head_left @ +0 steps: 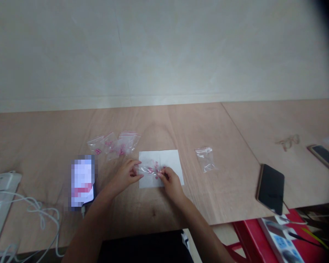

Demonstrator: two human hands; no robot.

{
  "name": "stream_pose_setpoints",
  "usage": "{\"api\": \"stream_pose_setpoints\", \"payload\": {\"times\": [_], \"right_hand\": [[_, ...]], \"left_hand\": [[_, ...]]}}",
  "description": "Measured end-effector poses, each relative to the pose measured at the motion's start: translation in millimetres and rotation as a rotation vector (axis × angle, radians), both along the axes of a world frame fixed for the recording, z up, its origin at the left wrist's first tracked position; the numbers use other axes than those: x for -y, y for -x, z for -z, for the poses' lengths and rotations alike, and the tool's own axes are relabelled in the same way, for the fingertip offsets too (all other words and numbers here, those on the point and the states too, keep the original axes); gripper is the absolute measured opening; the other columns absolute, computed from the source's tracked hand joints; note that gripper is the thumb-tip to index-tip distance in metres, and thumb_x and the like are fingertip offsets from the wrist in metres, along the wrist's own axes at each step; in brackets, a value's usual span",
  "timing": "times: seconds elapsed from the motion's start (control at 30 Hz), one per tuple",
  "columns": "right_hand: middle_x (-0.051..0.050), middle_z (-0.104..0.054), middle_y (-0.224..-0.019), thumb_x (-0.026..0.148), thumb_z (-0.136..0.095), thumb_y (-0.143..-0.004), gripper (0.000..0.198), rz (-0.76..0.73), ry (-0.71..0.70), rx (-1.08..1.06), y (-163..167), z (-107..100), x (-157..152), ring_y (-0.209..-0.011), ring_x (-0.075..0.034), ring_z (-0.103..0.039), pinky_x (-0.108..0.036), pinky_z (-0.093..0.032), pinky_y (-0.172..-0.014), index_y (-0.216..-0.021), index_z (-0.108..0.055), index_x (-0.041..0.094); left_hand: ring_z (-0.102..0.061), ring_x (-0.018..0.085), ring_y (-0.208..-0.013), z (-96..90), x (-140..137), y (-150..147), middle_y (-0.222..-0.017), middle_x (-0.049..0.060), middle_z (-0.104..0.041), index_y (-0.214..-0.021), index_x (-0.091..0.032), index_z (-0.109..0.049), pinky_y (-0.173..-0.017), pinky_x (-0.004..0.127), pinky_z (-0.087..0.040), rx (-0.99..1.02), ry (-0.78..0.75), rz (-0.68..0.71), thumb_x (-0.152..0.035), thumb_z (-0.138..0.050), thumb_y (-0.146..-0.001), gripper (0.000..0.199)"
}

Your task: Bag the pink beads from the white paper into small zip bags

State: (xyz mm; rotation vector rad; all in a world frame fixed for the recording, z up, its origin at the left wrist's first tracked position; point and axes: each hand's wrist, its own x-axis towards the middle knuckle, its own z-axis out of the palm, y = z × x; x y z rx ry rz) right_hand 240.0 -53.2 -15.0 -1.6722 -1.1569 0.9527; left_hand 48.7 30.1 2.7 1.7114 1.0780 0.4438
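Over a white sheet of paper on the wooden table, my left hand pinches the left end of a small clear plastic bag. Small pink pieces show at the bag's right end; whether each is inside it or on the paper, I cannot tell. At the right of these pieces is my right hand, its thumb and fingertips pinched together on one or more of them. What exactly lies between those fingertips is too small to make out.
Several clear zip bags with pink pieces lie behind my left hand. Another clear zip bag is right of the paper. A lit phone with a cable lies left; a dark phone lies right. White cables cross the left side.
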Motion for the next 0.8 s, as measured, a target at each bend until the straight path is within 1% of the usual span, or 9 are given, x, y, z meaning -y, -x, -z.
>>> {"api": "stream_pose_setpoints", "payload": {"times": [0.23,0.37,0.53,0.63,0.8], "right_hand": [[-0.001,-0.052,-0.066,0.029,-0.049,-0.079,0.015,0.012,-0.008,0.013,1.3,-0.2,-0.2,-0.065,-0.017,-0.048,-0.029,-0.037,-0.064,-0.066,-0.049,0.020],[0.000,-0.050,-0.065,0.032,-0.047,-0.079,0.017,0.026,-0.013,-0.018,1.2,-0.3,-1.2,-0.064,-0.017,-0.047,-0.028,-0.037,-0.062,-0.067,-0.047,0.020],[0.000,-0.049,-0.065,0.034,-0.048,-0.080,0.018,0.022,-0.007,-0.048,-0.1,0.3,-0.9,-0.063,-0.016,-0.046,-0.027,-0.036,-0.059,-0.068,-0.048,0.020],[0.000,-0.049,-0.064,0.034,-0.048,-0.080,0.020,0.007,0.002,-0.043,-0.8,0.6,0.5,-0.062,-0.016,-0.045,-0.027,-0.036,-0.058,-0.067,-0.048,0.019],[0.000,-0.050,-0.064,0.039,-0.049,-0.080,0.024,0.012,-0.003,-0.035,-1.2,1.2,2.1,-0.062,-0.016,-0.046,-0.027,-0.037,-0.058,-0.065,-0.049,0.019]], "left_hand": [[-0.054,0.010,-0.065,-2.3,-2.0,-2.0,-0.095,0.003,-0.049,-0.104,-0.019,-0.054,-0.060,0.028,-0.052,-0.006,-0.034,0.004,-0.029,-0.065,-0.070,0.038],[-0.055,0.011,-0.066,-2.6,-3.1,-4.5,-0.090,0.002,-0.050,-0.105,-0.019,-0.053,-0.061,0.028,-0.052,-0.001,-0.030,-0.003,-0.031,-0.064,-0.071,0.038],[-0.052,0.010,-0.063,-13.8,-0.8,-7.2,-0.095,0.003,-0.047,-0.104,-0.018,-0.053,-0.057,0.026,-0.050,-0.029,-0.056,-0.004,-0.028,-0.064,-0.070,0.037],[-0.051,0.009,-0.065,-20.9,1.8,-8.2,-0.097,0.003,-0.046,-0.104,-0.018,-0.053,-0.058,0.025,-0.050,-0.034,-0.049,0.007,-0.026,-0.064,-0.070,0.037],[-0.050,0.008,-0.066,-22.1,4.4,-8.4,-0.098,0.003,-0.045,-0.106,-0.019,-0.053,-0.062,0.025,-0.051,0.007,-0.031,-0.015,-0.023,-0.065,-0.070,0.038]]}}
